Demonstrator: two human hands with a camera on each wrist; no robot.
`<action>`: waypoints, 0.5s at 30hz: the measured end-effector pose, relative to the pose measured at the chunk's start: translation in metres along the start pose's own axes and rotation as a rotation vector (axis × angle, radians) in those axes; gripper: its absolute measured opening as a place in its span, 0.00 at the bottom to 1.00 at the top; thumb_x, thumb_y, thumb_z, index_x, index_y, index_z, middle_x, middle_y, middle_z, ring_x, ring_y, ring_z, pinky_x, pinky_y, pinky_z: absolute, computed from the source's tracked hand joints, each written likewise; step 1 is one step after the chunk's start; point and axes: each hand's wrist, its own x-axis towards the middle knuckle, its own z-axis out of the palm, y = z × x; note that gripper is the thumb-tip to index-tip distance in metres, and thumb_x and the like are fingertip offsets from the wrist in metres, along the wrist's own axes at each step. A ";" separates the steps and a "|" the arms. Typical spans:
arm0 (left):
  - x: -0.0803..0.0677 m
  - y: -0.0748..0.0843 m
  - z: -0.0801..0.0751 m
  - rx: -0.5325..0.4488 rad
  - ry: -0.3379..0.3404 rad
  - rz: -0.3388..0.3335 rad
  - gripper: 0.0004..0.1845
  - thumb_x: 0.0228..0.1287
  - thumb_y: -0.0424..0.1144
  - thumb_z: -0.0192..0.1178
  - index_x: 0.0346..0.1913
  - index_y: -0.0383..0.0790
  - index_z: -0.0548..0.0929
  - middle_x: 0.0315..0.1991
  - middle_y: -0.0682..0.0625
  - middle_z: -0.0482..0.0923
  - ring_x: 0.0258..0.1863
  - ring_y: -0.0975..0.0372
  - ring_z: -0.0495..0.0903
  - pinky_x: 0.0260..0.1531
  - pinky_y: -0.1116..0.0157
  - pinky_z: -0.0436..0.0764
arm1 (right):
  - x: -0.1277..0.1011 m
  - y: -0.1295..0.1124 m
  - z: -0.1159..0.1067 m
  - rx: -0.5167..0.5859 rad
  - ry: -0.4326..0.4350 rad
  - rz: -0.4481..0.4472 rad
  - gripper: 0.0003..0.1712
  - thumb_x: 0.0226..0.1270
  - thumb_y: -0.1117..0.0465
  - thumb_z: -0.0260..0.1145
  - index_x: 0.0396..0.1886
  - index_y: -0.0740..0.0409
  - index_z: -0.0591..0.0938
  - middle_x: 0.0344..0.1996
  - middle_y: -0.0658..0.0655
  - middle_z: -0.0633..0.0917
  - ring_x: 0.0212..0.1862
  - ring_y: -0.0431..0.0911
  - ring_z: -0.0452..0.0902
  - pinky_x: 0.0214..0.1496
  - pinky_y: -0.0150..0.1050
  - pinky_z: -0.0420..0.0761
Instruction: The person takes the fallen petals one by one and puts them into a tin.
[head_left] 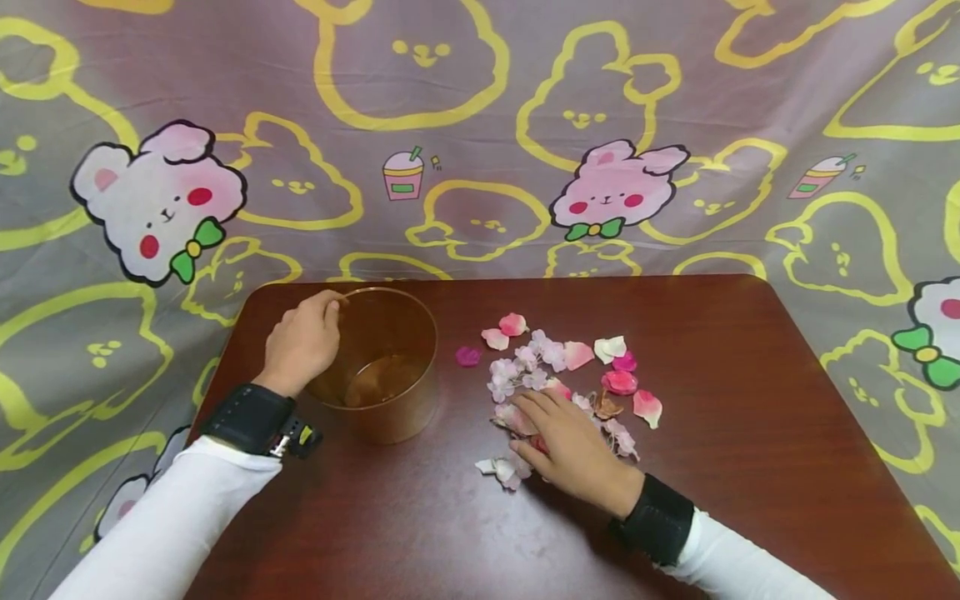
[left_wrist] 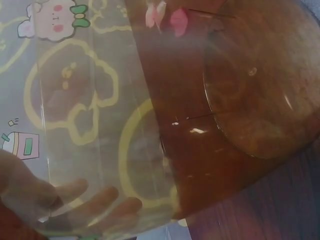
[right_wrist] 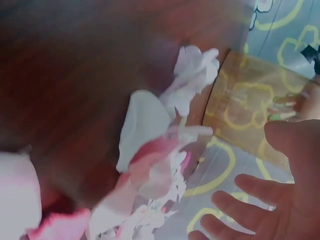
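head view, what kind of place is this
Probably a staged tabletop setup rather than a lived-in room: a cartoon bunny cloth hung as backdrop, a small wooden table, a clear tub and loose fabric petals.

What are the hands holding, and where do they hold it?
The left hand grips the clear tub by its rim. The right hand lies flat on the petals, holding nothing.

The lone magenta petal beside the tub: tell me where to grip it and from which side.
Pinch the magenta petal at its raised edge, coming straight down from above. It lies flat and thin on the table, apart from the petal pile, so a side approach would probably only slide it. The amber tub crowds its left, so the right hand seems handier.
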 end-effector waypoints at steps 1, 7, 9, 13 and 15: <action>0.000 0.000 0.000 -0.001 0.008 -0.008 0.20 0.83 0.43 0.37 0.61 0.40 0.77 0.51 0.35 0.82 0.47 0.37 0.82 0.39 0.43 0.76 | 0.001 0.002 -0.001 0.002 0.011 0.010 0.36 0.65 0.46 0.71 0.69 0.57 0.75 0.63 0.58 0.81 0.65 0.53 0.76 0.67 0.53 0.75; -0.001 -0.001 0.002 0.008 0.052 -0.026 0.19 0.83 0.43 0.39 0.51 0.40 0.80 0.44 0.38 0.84 0.46 0.36 0.83 0.37 0.42 0.75 | 0.006 0.014 -0.011 0.031 0.073 0.063 0.30 0.64 0.49 0.73 0.61 0.59 0.80 0.54 0.59 0.85 0.57 0.53 0.78 0.60 0.51 0.79; -0.002 -0.001 0.002 0.002 0.059 -0.032 0.19 0.83 0.43 0.39 0.50 0.40 0.81 0.43 0.38 0.85 0.46 0.36 0.83 0.38 0.42 0.75 | 0.008 0.019 -0.013 0.042 0.088 0.078 0.28 0.64 0.51 0.73 0.59 0.60 0.81 0.52 0.59 0.86 0.55 0.53 0.78 0.58 0.50 0.80; -0.002 -0.001 0.001 -0.024 0.063 -0.048 0.19 0.83 0.44 0.40 0.48 0.40 0.82 0.45 0.39 0.86 0.46 0.38 0.83 0.39 0.42 0.75 | 0.014 0.034 -0.015 0.061 0.095 0.135 0.26 0.64 0.52 0.73 0.58 0.62 0.82 0.50 0.60 0.86 0.52 0.52 0.79 0.55 0.49 0.82; -0.001 0.000 0.002 -0.035 0.063 -0.057 0.19 0.83 0.44 0.40 0.47 0.40 0.83 0.45 0.39 0.86 0.46 0.39 0.83 0.39 0.42 0.75 | 0.019 0.041 -0.015 0.093 0.078 0.178 0.26 0.66 0.53 0.72 0.58 0.62 0.82 0.49 0.60 0.86 0.51 0.52 0.79 0.54 0.49 0.82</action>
